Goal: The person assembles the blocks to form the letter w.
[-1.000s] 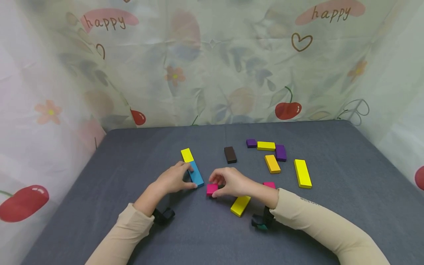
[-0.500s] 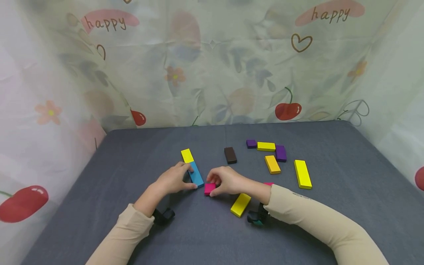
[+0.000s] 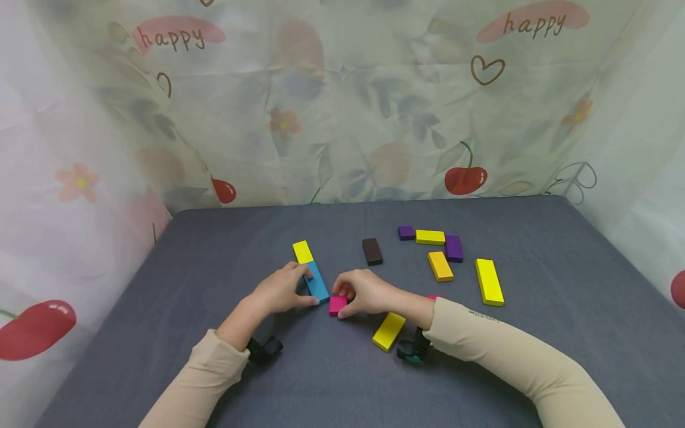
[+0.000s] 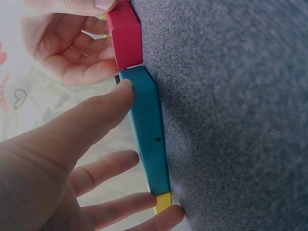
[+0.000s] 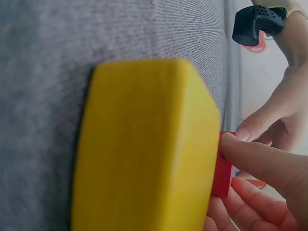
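- Pinching the pink block (image 3: 338, 306) with the right hand (image 3: 369, 292).
- Touching the blue block (image 3: 317, 282) with the left hand (image 3: 283, 289), thumb and fingers spread wide along it.
- Slid the pink block a little left over the last second, up beside the blue block's near end; can't tell if touching.
- Almost made a row of three now, with the small yellow block (image 3: 302, 251) at the far end.

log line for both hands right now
left hand: touches blue block | right hand: pinches pink block | pink block: at blue block's near end
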Demonstrator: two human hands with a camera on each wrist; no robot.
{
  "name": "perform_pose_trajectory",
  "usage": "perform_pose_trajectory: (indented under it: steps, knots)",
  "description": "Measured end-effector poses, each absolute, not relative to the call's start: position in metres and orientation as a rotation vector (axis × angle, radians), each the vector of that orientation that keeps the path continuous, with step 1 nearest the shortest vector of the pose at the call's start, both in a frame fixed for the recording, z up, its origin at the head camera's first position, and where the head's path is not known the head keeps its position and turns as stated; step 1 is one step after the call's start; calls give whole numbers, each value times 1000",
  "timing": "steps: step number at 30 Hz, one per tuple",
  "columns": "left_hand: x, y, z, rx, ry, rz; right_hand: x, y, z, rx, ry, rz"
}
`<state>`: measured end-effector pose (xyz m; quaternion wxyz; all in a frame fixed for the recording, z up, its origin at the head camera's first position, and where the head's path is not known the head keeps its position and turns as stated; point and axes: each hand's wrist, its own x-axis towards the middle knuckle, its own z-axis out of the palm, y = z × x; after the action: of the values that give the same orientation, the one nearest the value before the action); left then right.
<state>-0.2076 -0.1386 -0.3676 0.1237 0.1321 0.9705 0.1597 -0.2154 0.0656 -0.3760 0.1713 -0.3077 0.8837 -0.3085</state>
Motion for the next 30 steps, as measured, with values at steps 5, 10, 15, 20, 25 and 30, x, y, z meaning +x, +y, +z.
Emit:
perform_pose_trajectory:
  steps: [5,10,15,20,25,30]
  knots:
    - [-207,-139,-366,394,2831,479,-216,64,-376,-862,2508,-872]
    - [-205,-139,-364,414,2836,475,-216,64,-375,-866,2509,-870]
    - [-206,-139,-366,395,2825,485,-216,63,-376,-863,2509,-865]
    - [-207,-140,-367,406,2830,474,-216,63,-375,-860,2502,-860]
    - [-207,-140,-366,399,2831,474,-215,66,-369,-845,2484,-872]
    - [-208,-139,-366,389,2827,464,-213,74,-361,-813,2467,-906]
